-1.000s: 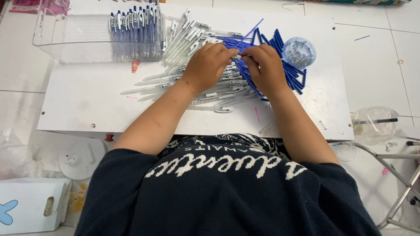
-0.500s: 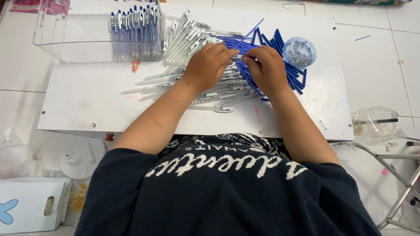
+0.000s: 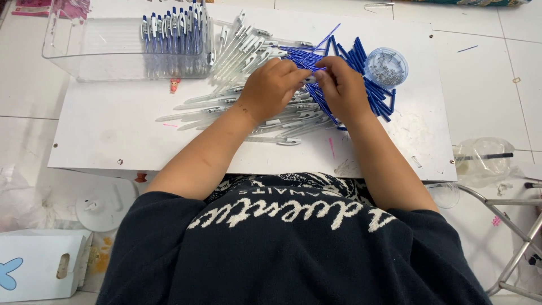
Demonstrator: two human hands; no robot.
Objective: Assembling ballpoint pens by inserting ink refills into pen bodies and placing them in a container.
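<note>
A clear rectangular plastic bin (image 3: 113, 51) at far left holds finished blue-and-white pens (image 3: 172, 28) upright; clear empty pen barrels (image 3: 237, 51) lie heaped beside it on the white board (image 3: 113, 130); the left hand (image 3: 271, 87) and right hand (image 3: 341, 87) meet over the heap, fingers curled, pinching what appears to be one barrel and a thin blue refill (image 3: 324, 40); blue refills (image 3: 361, 62) and a round clear dish of small springs (image 3: 385, 66) lie rightward. Judged step: assembly of one pen; seating the refill calls for straight alignment.
</note>
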